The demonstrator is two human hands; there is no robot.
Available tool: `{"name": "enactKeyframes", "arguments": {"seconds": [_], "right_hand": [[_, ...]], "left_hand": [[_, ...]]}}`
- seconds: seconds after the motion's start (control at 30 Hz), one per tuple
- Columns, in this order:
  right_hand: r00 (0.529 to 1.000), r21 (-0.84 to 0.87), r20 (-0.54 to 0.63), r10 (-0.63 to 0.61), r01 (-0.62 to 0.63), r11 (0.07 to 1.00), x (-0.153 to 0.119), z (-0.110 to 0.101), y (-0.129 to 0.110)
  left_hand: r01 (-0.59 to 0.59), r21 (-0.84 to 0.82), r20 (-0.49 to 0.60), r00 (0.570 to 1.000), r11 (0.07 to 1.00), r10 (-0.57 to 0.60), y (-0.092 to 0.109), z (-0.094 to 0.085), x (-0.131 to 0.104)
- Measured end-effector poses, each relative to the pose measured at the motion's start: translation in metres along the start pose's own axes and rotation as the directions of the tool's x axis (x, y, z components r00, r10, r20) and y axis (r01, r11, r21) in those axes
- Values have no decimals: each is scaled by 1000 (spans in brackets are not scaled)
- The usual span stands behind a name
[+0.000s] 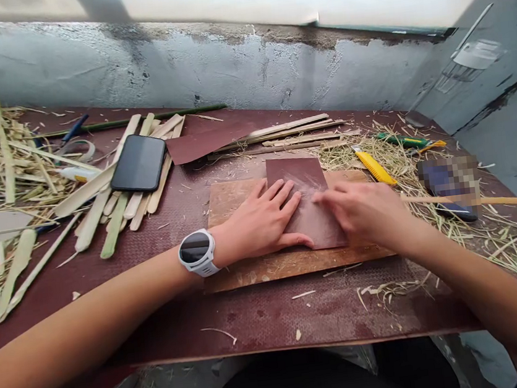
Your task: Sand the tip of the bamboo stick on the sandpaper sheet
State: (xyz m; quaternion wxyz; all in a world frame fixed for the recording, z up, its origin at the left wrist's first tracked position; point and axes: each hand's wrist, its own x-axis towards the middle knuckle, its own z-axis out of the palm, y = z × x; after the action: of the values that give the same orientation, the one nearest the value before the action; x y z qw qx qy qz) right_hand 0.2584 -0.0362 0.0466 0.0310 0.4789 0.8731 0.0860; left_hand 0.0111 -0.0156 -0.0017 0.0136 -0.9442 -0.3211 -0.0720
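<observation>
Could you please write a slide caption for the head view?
Left hand spread on a dark brown sheet over a wooden board; right hand at the sheet's edge, holding a thin strip.

- Left hand [273,217], right hand [365,210]: bare, forearms too.
- White smartwatch with round black face [194,250] (screen looks dark), pale strap, left wrist.
- Black fabric clothing [303,382], lower edge.

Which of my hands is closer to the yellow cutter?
Your right. The right hand is at the brown sheet's right side, with the yellow cutter just beyond it; the left hand lies spread over the sheet's left side, farther off.
</observation>
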Motion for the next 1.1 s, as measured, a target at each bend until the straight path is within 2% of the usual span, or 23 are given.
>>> {"name": "enactKeyframes", "arguments": {"seconds": [0.1,0.17,0.27,0.4,0.43,0.53,0.57,0.7,0.73,0.87,0.9,1.03,1.1], "right_hand": [[989,134,77,-125,114,984,-2,-3,-3],[996,117,54,-74,67,991,-3,-4,-2],[999,-14,8,36,-36,999,-3,-5,0],[987,93,101,-129,119,989,-7,-6,-2],[988,102,97,-124,114,988,-7,-6,-2],[999,-2,35,23,-23,1000,-6,-7,-1],[999,-26,32,35,-34,999,-7,-7,-1],[984,50,122,-133,127,991,-10,-9,-7],[983,50,122,-140,135,990,-11,-9,-8],[999,-104,50,-8,13,994,-13,-11,-12],[999,-122,51,-6,12,992,-13,-11,-13],[978,21,138,-154,152,988,-15,-13,-14],[984,25,133,-117,114,993,-13,-13,-13]], "left_hand": [[-16,-9,-3,1000,1000,16,-1,1,0],[-10,-14,0,1000,1000,11,-2,1,0],[6,-14,12,1000,1000,-6,-1,1,0],[-11,-4,29,1000,1000,11,-1,0,0],[-11,-2,28,1000,1000,11,0,-1,0],[7,-3,25,1000,1000,-7,0,-1,1],[9,-6,29,1000,1000,-9,0,-2,1],[-5,-19,38,999,1000,6,0,-2,0],[-7,-19,34,999,1000,7,-1,-2,0],[5,-5,28,1000,1000,-5,0,-2,0],[5,-2,32,999,1000,-5,0,-2,0],[-6,-4,41,999,1000,6,0,-3,0],[-6,-3,38,999,1000,6,0,-3,0]]}}
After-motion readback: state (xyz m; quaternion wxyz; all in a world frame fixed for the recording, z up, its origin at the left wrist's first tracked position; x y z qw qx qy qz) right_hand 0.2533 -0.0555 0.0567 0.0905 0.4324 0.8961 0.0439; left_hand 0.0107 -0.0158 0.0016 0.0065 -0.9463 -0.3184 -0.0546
